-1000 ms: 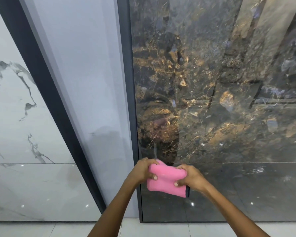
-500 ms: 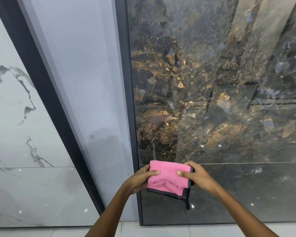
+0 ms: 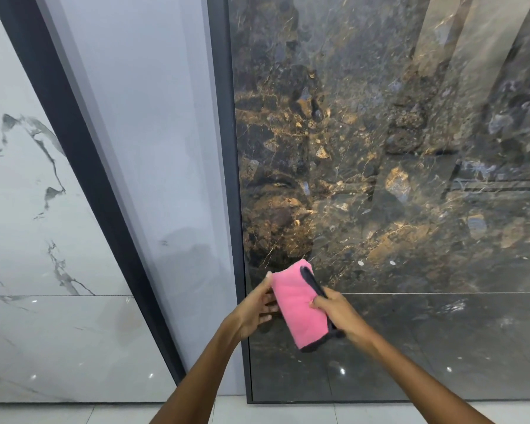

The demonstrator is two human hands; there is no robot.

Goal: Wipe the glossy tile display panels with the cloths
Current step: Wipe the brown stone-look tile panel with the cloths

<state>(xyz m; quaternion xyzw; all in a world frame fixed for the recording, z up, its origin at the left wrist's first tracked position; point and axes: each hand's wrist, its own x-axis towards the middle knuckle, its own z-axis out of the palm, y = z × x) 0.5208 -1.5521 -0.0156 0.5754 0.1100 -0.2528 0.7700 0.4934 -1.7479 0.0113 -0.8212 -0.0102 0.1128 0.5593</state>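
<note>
Pink cloth [image 3: 299, 307] folded into a narrow pad, held in front of the dark marble panel [image 3: 395, 179], low, near its left edge. Left hand [image 3: 254, 310] fingers loosely cup one side; right hand [image 3: 338, 312] fingers pinch the other. Risk: loose fold opens mid-wipe, dark hem drags, streaks on the gloss.

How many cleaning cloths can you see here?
1: a folded pink cloth held between the left hand and right hand, in front of the dark marble panel. Others may be out of view.

Both forearms bare to the frame edge; left hand [image 3: 255, 307] and right hand [image 3: 338, 312] ungloved.
</note>
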